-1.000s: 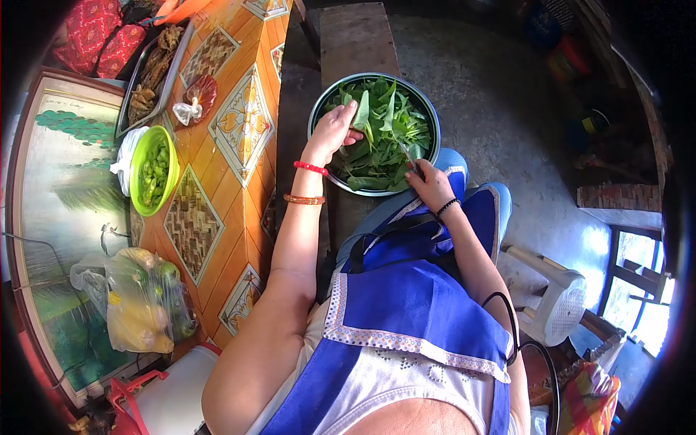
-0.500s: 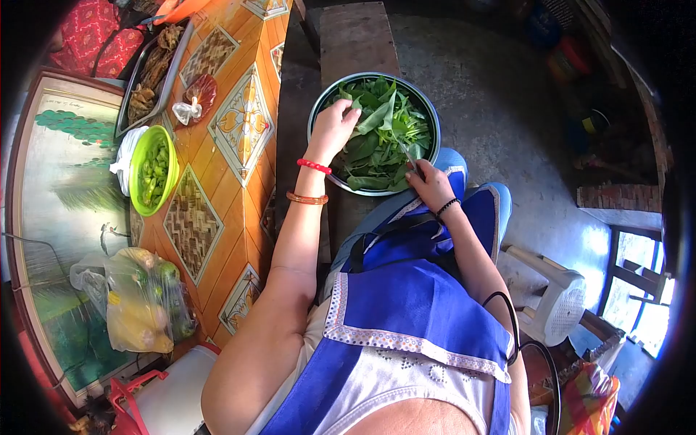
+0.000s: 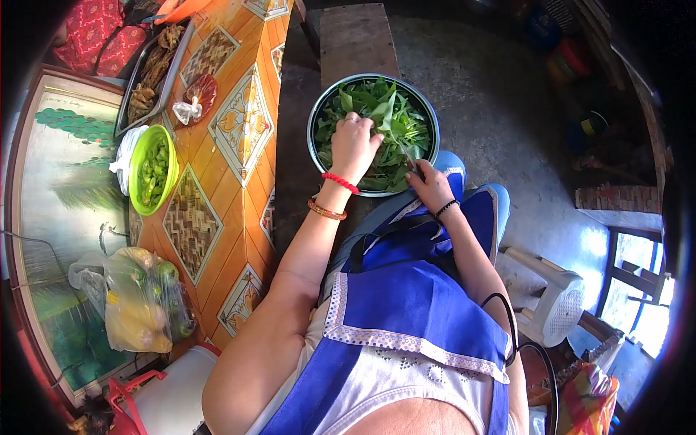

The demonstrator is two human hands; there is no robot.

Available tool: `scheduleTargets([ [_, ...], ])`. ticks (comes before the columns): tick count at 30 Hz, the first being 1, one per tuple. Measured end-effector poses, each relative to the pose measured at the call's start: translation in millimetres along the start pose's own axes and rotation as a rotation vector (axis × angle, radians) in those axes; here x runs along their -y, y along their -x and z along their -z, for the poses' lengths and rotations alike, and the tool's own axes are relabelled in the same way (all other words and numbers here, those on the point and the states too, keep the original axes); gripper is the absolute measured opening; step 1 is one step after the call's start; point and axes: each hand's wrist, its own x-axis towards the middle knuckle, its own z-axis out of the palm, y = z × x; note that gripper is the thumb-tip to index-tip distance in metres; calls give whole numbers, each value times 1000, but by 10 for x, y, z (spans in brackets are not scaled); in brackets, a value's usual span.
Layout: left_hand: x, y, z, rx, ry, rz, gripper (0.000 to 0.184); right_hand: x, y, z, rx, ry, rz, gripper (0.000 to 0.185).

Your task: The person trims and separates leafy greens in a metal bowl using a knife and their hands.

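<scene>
A round metal basin (image 3: pixel 317 158) full of green leaves (image 3: pixel 377 98) stands on a wooden bench beside the tiled table. My left hand (image 3: pixel 354 145), with red and amber bracelets at its wrist, reaches over the leaves, fingers bent down among them; whatever lies under the fingertips is hidden. At the basin's lower right edge, my right hand (image 3: pixel 431 184) is closed round a small knife (image 3: pixel 407 152), its thin blade pointing up and left over the leaves.
On the tiled table (image 3: pixel 232 210) are a lime-green bowl (image 3: pixel 174 174) of green pieces, a tray (image 3: pixel 161 101) of brown food, a tied red bag (image 3: pixel 203 94) and a plastic bag of produce (image 3: pixel 138 304). A white stool (image 3: pixel 562 308) stands right. The bench (image 3: pixel 359 36) extends beyond the basin.
My left hand has moved right and down, from the basin's left side toward its middle. The leaf seen at its fingers earlier is no longer visible there. My right hand has stayed in place.
</scene>
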Motion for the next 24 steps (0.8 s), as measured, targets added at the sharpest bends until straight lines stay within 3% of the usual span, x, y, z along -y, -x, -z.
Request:
scheduleTargets([
  [6, 103, -5, -91, 48, 54, 173, 20, -4, 6, 8, -41, -66, -31, 38],
  [12, 29, -48, -197, -9, -110, 92, 21, 99, 13, 4, -57, -48, -18, 37],
  [19, 30, -61, -233, 143, -74, 177, 18, 39, 3, 13, -72, -64, -3, 36],
  [24, -19, 4, -163, 37, -172, 127, 18, 133, 19, 1, -69, -31, 4, 32],
])
